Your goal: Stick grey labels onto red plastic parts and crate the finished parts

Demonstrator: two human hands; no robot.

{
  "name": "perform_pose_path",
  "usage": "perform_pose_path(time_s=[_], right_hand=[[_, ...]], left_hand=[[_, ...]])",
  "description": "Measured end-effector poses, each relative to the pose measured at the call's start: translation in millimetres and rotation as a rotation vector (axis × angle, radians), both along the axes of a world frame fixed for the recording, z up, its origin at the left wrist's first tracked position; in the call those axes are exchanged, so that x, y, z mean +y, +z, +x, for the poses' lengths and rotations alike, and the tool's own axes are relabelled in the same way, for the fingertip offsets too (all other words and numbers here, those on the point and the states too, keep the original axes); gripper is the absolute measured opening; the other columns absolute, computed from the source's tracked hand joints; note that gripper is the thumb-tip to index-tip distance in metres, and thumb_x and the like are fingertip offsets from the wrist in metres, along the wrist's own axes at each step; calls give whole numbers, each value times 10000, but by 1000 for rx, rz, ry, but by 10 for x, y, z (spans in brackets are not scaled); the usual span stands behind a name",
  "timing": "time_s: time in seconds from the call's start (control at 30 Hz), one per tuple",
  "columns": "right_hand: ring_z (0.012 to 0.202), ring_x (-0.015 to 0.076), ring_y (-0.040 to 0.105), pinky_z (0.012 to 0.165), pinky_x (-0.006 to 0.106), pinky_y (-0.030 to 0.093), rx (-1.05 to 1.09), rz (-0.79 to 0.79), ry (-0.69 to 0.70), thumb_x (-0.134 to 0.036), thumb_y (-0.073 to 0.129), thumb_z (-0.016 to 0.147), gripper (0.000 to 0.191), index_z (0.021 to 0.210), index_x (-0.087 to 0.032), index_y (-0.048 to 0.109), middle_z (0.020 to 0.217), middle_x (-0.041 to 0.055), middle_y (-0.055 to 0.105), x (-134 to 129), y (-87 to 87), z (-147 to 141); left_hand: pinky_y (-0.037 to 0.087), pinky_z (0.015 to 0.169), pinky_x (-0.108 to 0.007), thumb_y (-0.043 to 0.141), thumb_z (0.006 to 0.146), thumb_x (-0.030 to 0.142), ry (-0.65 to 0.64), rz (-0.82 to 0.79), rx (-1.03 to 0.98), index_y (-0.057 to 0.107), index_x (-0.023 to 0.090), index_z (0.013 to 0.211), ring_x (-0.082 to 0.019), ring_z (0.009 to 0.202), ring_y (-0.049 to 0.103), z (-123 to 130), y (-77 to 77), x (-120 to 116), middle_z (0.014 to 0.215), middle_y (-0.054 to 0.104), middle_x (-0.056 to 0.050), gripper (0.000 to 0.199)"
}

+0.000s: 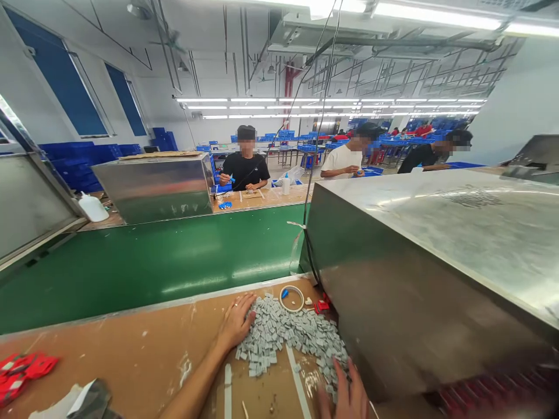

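Note:
A spread-out heap of small flat grey pieces (283,329) covers the brown worktop in front of me. Against its left edge rests my left hand (237,320), palm down with the fingers stretched out. My right hand (347,393) is at the heap's lower right, fingers apart, touching or just over the nearest pieces; its lower part leaves the picture. Neither hand grips a piece that I can see. Behind the heap lies a roll of tape (292,309) with a small blue piece (285,294) inside its ring. Red parts (322,304) sit just right of it.
A large metal box (393,279) walls off the right side. Beyond the worktop (131,361) runs a green belt (152,262). Red pieces (26,369) lie at far left. Across the belt stand a white bottle (93,207) and a seated person (245,166); others work farther right.

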State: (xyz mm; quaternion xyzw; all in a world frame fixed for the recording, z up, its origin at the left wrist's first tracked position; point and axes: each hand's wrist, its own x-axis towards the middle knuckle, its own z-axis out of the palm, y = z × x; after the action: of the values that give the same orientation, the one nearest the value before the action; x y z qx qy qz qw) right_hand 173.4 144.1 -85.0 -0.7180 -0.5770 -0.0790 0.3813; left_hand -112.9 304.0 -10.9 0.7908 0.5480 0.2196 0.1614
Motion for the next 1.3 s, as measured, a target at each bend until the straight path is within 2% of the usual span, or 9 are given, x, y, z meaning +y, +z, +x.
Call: perform_pose_path(time_s=[0.17, 0.43, 0.5, 0.6, 0.7, 0.77, 0.9, 1.07, 1.3], right_hand=[[1371, 448, 413, 1050, 594, 420, 64, -113, 22, -600, 216, 1012, 724, 1410, -72, 508, 1516, 280, 376, 162, 245, -105], [1453, 422, 291, 1117, 613, 328, 148, -100, 153, -580, 241, 1017, 697, 1424, -75, 495, 1551, 286, 311, 357, 350, -322], [1473, 419, 262, 1132, 622, 306, 94, -119, 170, -617, 267, 1004, 715, 1458, -102, 465, 1576, 265, 293, 298, 373, -276], [1519, 397, 197, 1151, 606, 301, -11, -181, 249, -669, 346, 973, 771, 1533, -140, 374, 1633, 230, 226, 184, 383, -165], [1548, 388, 143, 1176, 613, 256, -126, -261, 329, -705, 429, 932, 848, 1579, -170, 312, 1673, 208, 159, 140, 399, -124], [1555, 392, 123, 1192, 636, 193, -188, -328, 352, -711, 475, 910, 875, 1591, -188, 303, 1685, 200, 138, 170, 450, -162], [1562, 382, 94, 1202, 639, 131, -222, -446, 364, -661, 530, 911, 870, 1600, -187, 291, 1691, 200, 128, 327, 601, -303], [1560, 362, 98, 1207, 620, 129, -200, -467, 353, -639, 489, 947, 814, 1601, -199, 288, 1694, 190, 128, 490, 689, -406], [1556, 359, 103, 1212, 604, 136, -183, -461, 352, -530, 489, 974, 735, 1593, -182, 299, 1684, 194, 159, 575, 734, -439]], left_hand=[[268, 1248, -556, 310, 1032, 495, 29, -27, -30, 468, 278, 1496, -251, 1502, 389, 52, -13, -58, 1612, 440, -84, 536], [293, 1245, -522, 224, 1040, 531, 11, -60, -76, 396, 236, 1545, -262, 1539, 310, 371, -12, -221, 1656, 348, -127, 610], [299, 1243, -516, 236, 1028, 565, -16, -57, -84, 347, 221, 1571, -271, 1558, 258, 309, 15, -275, 1673, 303, -139, 653], [242, 1249, -573, 419, 939, 685, -82, -55, -57, 322, 265, 1585, -337, 1572, 182, 55, 27, -469, 1705, 201, -133, 777], [176, 1234, -652, 517, 865, 736, -118, -37, 58, 285, 314, 1595, -413, 1569, 126, -197, 3, -719, 1722, 92, -132, 875], [170, 1225, -669, 533, 859, 729, -112, -23, 140, 255, 319, 1603, -437, 1566, 107, -245, 7, -818, 1726, 50, -134, 894], [147, 1233, -656, 605, 837, 694, -136, -18, 198, 280, 289, 1598, -435, 1565, 125, -8, 54, -735, 1727, 49, -148, 920], [141, 1249, -612, 597, 850, 683, -175, -5, 158, 292, 307, 1593, -422, 1575, 64, 380, 43, -505, 1736, -15, -95, 887], [158, 1236, -630, 536, 916, 620, -86, 25, 97, 293, 272, 1595, -456, 1566, 37, 631, -3, -459, 1734, -45, -110, 801]])
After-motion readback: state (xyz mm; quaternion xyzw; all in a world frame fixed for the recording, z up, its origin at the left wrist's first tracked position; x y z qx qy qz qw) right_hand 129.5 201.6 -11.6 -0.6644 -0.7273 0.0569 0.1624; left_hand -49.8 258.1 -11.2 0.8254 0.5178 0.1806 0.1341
